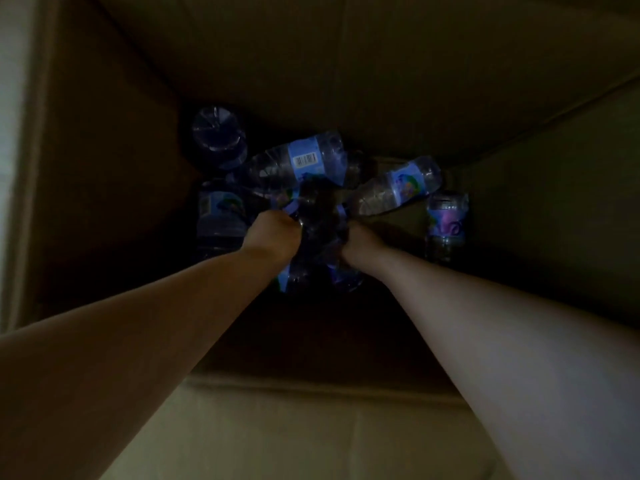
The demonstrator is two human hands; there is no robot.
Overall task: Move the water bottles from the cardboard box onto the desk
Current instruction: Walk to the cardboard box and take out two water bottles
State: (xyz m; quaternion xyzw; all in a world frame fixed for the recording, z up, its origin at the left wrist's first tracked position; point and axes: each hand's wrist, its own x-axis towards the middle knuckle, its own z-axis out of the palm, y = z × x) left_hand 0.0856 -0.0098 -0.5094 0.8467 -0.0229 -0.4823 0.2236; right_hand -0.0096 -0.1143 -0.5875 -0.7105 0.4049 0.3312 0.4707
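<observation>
A deep brown cardboard box (398, 81) carried the load on its dark bottom. Clear plastic water bottles with blue labels lay there: 1 bottle with a barcode (298, 161) near the box's far wall, another tilted bottle (398, 190) just right of it.

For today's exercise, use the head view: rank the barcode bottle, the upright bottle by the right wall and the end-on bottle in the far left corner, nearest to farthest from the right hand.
1. Upright bottle: right of the right hand, by the wall.
2. Barcode bottle: lying beyond the hand, middle.
3. End-on bottle: far left corner.

The first two are fairly close.
</observation>
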